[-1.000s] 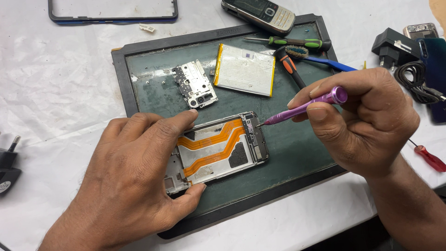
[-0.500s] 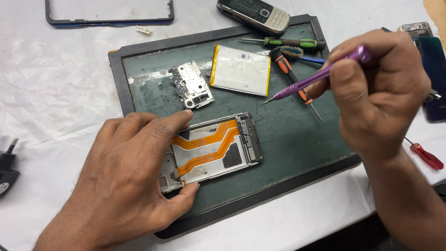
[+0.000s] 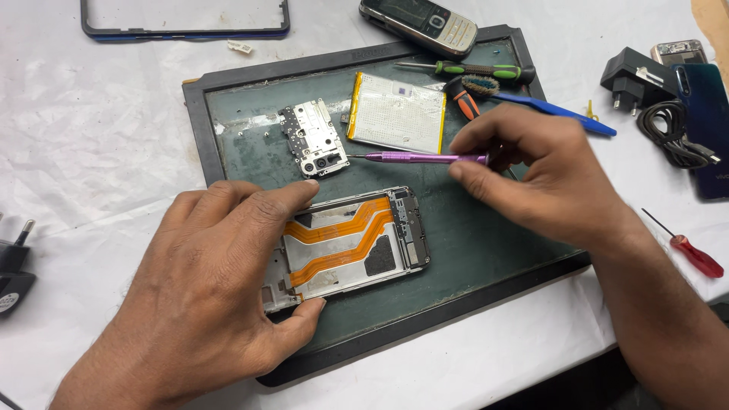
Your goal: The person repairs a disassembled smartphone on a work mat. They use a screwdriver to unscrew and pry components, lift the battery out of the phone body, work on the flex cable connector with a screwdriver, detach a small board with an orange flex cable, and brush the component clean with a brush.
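Since half a second ago, right hand [image 3: 550,186] has been lowered and the purple screwdriver [image 3: 425,158] turned level, pinched in fingertips, tip near the small circuit board [image 3: 314,139]. Left hand [image 3: 205,292] is pressed flat on the opened phone frame [image 3: 357,243], fingers curled around its edges, upon the dark work mat [image 3: 471,250]. Tip contact possibly absent; unclear.
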